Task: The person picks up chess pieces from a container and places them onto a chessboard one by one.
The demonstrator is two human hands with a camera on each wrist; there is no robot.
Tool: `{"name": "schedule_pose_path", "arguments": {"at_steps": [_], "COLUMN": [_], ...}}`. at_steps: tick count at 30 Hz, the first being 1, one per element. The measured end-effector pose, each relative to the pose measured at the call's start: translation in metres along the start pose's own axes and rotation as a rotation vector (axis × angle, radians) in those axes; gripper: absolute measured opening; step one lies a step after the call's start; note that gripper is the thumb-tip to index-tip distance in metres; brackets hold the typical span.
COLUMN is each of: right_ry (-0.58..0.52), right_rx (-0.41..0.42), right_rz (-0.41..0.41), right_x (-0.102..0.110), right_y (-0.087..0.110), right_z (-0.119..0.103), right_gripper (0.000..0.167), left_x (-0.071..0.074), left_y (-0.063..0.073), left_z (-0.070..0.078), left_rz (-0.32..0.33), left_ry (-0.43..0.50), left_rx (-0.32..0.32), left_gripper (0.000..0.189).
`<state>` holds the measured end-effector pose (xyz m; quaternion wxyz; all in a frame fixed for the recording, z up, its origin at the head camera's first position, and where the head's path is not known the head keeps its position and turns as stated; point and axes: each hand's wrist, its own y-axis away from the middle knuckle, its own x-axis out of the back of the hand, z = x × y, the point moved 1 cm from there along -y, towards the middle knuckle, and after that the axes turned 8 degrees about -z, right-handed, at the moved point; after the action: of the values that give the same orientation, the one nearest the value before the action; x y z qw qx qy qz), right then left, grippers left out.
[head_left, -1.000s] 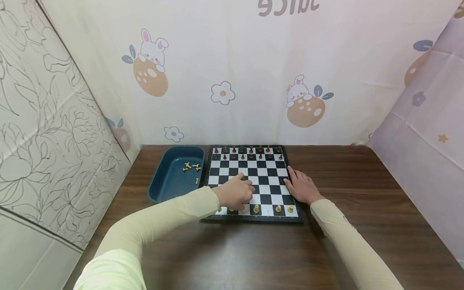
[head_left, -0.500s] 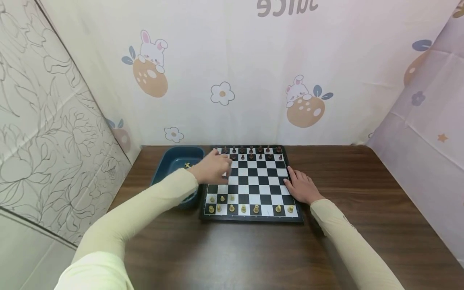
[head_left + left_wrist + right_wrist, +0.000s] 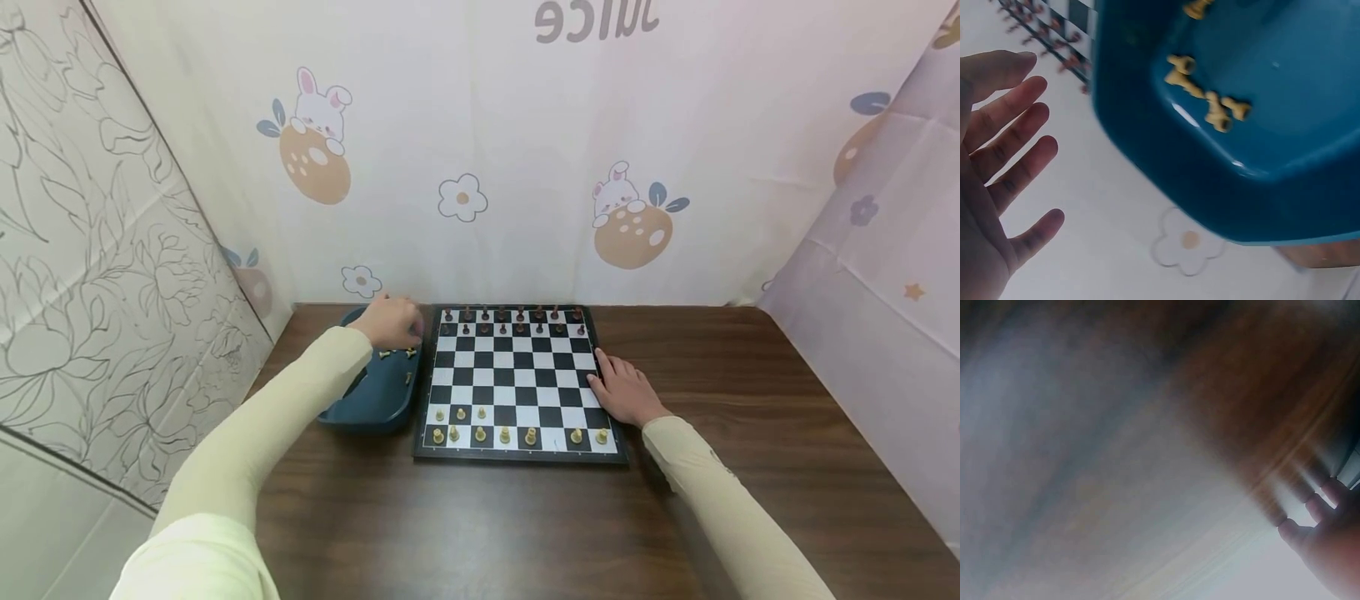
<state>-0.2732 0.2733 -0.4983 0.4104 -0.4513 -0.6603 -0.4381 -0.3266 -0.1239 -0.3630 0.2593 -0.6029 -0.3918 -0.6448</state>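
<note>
My left hand (image 3: 390, 323) is over the far end of a blue plastic tray (image 3: 365, 421). In the left wrist view its fingers (image 3: 1019, 128) are spread and relaxed, holding nothing. Several pale yellow chess pieces (image 3: 1216, 114) lie tipped over in the tray. To the right of the tray is a black-and-white chessboard (image 3: 504, 377). Along its near side stand pale yellow pieces (image 3: 505, 435), with three yellow pawns (image 3: 461, 413) in front at the left. Dark red pieces (image 3: 521, 316) fill two rows on the far side. My right hand (image 3: 628, 392) rests at the board's right edge, fingers extended.
Tray and board stand on a dark wooden table (image 3: 465, 525), the tray almost touching the board's left edge. A printed curtain (image 3: 525, 233) hangs right behind the table, and a flower-patterned wall (image 3: 112, 250) closes the left side.
My left hand has gone from above the board's near pieces, leftward and away, to over the tray. Three yellow pawns it covered now show. The right hand has stayed put.
</note>
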Motion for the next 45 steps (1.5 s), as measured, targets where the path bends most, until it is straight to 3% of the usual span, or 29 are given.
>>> {"name": "schedule_pose_path", "arguments": {"at_steps": [10,19,24,29,38,45], "right_ry": [0.007,0.009,0.004,0.014,0.013,0.015], "right_rx": [0.003,0.02,0.018,0.021,0.009,0.006], "right_rz": [0.004,0.018,0.013,0.018,0.022,0.017], "right_x": [-0.001,-0.003,-0.004,-0.002,0.0,-0.001], "right_y": [0.0,0.0,0.002,0.002,0.001,0.001], "right_z": [0.002,-0.001,-0.001,0.0,-0.001,-0.001], "right_gripper": [0.067,0.065,0.065,0.065,0.065,0.065], "left_x": [-0.028,-0.058,-0.075,-0.085,-0.093,-0.09], "left_y": [-0.018,-0.031,-0.034,-0.038,-0.042,-0.035], "left_z": [-0.021,-0.037,-0.042,-0.044,-0.048,-0.047], "left_rz": [-0.099,-0.083,-0.043,0.008,0.026,-0.012], "left_ry": [0.029,-0.109,-0.138,-0.169,-0.146,-0.098], "left_rx": [0.132,0.18,0.178,0.163,0.176,0.189], "left_gripper": [0.008,0.009,0.007,0.008,0.009,0.006]}}
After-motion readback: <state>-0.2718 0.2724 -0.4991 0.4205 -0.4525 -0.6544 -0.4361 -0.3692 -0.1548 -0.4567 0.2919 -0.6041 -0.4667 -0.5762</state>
